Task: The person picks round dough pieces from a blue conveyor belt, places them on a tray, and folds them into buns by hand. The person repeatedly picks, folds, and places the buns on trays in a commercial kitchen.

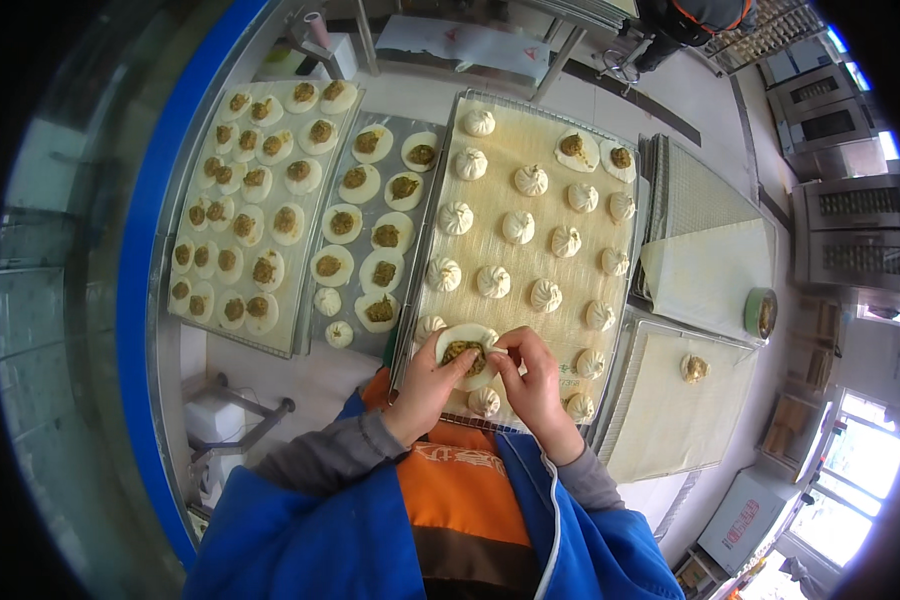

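Observation:
Cupped in my left hand is a round dough wrapper with brownish-green filling in its middle. My left thumb presses on the filling. The fingers of my right hand pinch the wrapper's right edge, which is otherwise spread wide. Both hands hover over the near part of a cloth-lined rack. Rows of pleated buns stand on that rack, and two flat filled wrappers lie at its far right corner. My hands cover part of the nearest buns.
Left of the rack, a grey tray carries filled wrappers and two small dough pieces. Farther left lies a tray crowded with filled wrappers. At right are stacked racks, a green roll of tape and a lined rack with one filled piece.

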Action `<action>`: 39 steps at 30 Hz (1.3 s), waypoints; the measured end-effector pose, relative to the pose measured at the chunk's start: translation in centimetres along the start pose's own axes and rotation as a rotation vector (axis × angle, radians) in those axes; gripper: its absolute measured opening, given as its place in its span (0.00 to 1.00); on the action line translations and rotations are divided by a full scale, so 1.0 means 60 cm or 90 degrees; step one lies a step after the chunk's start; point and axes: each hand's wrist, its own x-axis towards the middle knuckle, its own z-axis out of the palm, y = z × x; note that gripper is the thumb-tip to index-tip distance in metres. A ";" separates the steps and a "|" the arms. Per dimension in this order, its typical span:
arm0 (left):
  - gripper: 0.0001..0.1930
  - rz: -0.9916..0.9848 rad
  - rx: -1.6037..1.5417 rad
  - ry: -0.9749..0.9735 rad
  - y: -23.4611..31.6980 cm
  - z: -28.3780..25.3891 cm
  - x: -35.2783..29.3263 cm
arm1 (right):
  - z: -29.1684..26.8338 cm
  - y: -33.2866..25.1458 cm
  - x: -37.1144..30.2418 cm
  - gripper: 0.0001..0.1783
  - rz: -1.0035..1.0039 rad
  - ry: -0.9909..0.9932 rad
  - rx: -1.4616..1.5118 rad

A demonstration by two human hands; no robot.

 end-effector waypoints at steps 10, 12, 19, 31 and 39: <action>0.13 -0.106 -0.001 -0.080 0.007 -0.036 -0.028 | -0.014 -0.033 -0.004 0.11 -0.279 -0.100 -0.220; 0.14 -0.108 0.001 -0.102 0.008 -0.037 -0.035 | -0.017 -0.040 -0.007 0.11 -0.266 -0.094 -0.179; 0.12 0.048 0.362 -0.187 0.018 -0.050 -0.031 | -0.023 -0.036 -0.012 0.13 -0.205 -0.207 -0.141; 0.15 -0.103 0.398 -0.216 0.011 -0.057 -0.024 | -0.019 -0.053 -0.013 0.15 -0.276 -0.240 -0.160; 0.28 0.086 0.405 -0.262 0.029 -0.047 -0.027 | -0.025 -0.059 -0.026 0.10 -0.011 -0.234 -0.045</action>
